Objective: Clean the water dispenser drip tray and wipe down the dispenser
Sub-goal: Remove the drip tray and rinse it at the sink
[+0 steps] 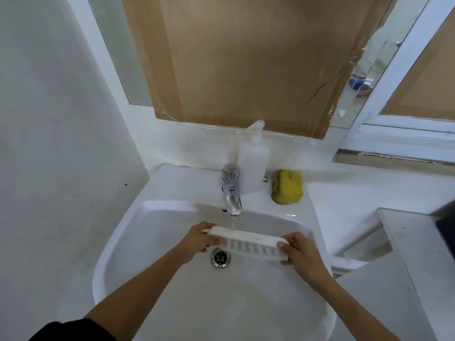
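While water runs from the tap, both hands hold the white drip tray over the sink.
From the head view, the left hand grips the tray's left end and the right hand its right end, fingers curled round it, above the drain. Behind the tap stand a white pump bottle and, to its right, a yellow sponge.

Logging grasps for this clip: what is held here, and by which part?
The drip tray, held by its two short ends over the sink: left hand on the left end, right hand on the right.
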